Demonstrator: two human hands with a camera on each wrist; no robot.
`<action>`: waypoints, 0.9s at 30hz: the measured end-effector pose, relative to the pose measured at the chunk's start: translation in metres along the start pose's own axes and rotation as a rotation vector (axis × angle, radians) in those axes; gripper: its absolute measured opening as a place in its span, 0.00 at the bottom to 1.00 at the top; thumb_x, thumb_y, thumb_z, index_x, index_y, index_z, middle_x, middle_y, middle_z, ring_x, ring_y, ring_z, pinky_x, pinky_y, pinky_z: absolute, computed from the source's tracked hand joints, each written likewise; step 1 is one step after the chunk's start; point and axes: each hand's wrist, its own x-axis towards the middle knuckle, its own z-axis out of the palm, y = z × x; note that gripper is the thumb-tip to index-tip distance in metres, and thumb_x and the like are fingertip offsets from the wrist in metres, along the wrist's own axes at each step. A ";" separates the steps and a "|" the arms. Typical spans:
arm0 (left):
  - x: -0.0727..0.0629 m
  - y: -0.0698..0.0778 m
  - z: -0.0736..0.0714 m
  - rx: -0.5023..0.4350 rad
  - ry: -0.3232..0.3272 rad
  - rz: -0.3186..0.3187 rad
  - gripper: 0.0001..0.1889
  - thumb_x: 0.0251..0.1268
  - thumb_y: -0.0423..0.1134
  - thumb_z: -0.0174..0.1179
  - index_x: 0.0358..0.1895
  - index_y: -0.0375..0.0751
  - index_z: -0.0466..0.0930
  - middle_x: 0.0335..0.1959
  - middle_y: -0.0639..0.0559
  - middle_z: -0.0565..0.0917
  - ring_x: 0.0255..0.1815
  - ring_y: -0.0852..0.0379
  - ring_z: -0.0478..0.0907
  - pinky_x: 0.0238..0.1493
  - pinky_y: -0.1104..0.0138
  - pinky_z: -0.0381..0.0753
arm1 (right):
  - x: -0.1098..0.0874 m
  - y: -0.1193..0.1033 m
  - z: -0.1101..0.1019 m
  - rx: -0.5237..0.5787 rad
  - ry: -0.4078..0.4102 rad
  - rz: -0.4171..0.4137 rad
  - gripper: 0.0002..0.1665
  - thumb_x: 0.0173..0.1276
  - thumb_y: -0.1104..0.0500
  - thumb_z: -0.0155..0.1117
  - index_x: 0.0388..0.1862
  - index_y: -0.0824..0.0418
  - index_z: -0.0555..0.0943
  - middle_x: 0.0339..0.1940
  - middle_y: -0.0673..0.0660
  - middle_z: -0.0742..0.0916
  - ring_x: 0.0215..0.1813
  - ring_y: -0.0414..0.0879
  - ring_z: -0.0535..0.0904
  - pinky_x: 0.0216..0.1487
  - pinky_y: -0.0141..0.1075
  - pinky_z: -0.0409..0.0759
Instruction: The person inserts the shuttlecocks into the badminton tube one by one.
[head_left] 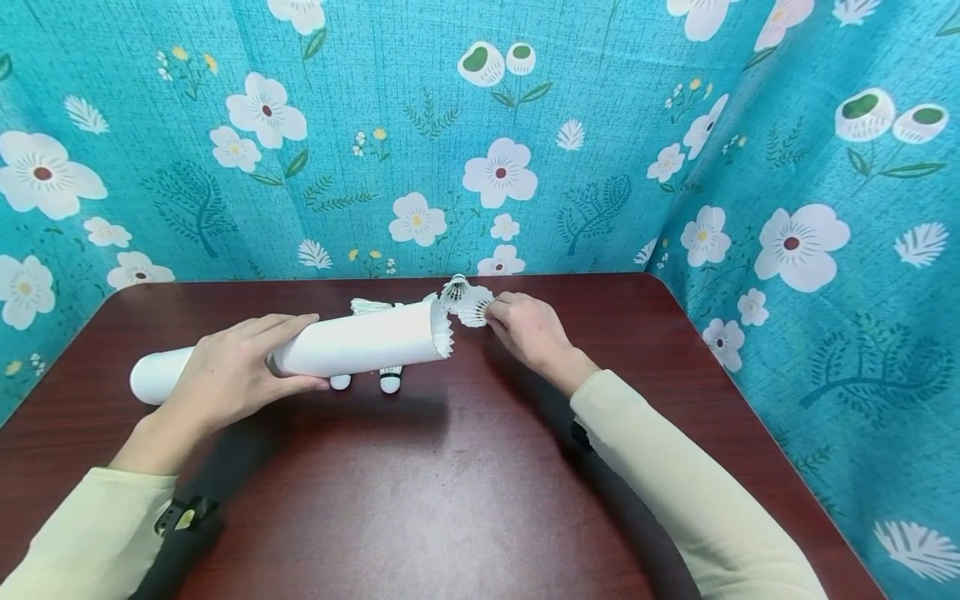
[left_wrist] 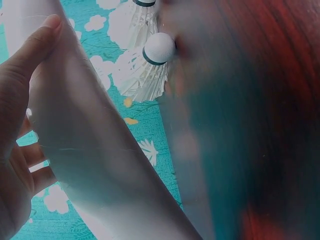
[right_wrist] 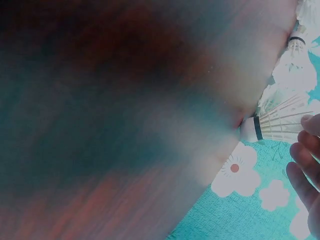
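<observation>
My left hand (head_left: 228, 371) grips a long white tube (head_left: 367, 337), its fingers over the top and thumb along the near side. The tube lies nearly level, with a jagged open end facing right. At the back of the table, my right hand (head_left: 528, 329) pinches a white feather shuttlecock (head_left: 472, 307) by its feathers. In the right wrist view, this shuttlecock's (right_wrist: 280, 125) cork with a black band points away from the fingertips (right_wrist: 307, 122). Another shuttlecock (head_left: 455, 290) stands right beside it, close to the tube's open end.
Several more shuttlecocks lie around the tube, partly hidden by it: one cork (head_left: 390, 383) shows below it, another cork (head_left: 341, 382) to its left, and feathers (head_left: 367, 306) behind. The dark red-brown table (head_left: 465, 500) ends at a blue flowered curtain (head_left: 360, 150) behind and at the right.
</observation>
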 end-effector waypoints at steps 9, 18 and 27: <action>0.000 0.000 0.001 -0.004 0.013 0.009 0.45 0.37 0.64 0.79 0.63 0.47 0.81 0.52 0.47 0.85 0.48 0.46 0.84 0.34 0.47 0.82 | -0.014 0.005 -0.011 0.142 0.113 0.091 0.05 0.63 0.67 0.71 0.35 0.57 0.87 0.33 0.49 0.86 0.35 0.43 0.81 0.37 0.39 0.80; 0.000 0.002 0.002 0.006 -0.004 -0.016 0.46 0.33 0.60 0.82 0.64 0.47 0.80 0.53 0.46 0.85 0.48 0.45 0.83 0.35 0.46 0.82 | -0.024 -0.007 -0.028 0.400 0.203 0.257 0.04 0.62 0.64 0.75 0.36 0.57 0.89 0.33 0.47 0.86 0.30 0.39 0.78 0.34 0.36 0.79; 0.001 0.004 0.004 0.010 -0.024 -0.031 0.47 0.34 0.60 0.82 0.65 0.47 0.79 0.54 0.45 0.85 0.50 0.44 0.82 0.38 0.44 0.81 | -0.033 -0.027 -0.044 0.640 0.326 0.331 0.05 0.61 0.64 0.77 0.36 0.57 0.89 0.32 0.47 0.88 0.30 0.39 0.82 0.34 0.35 0.80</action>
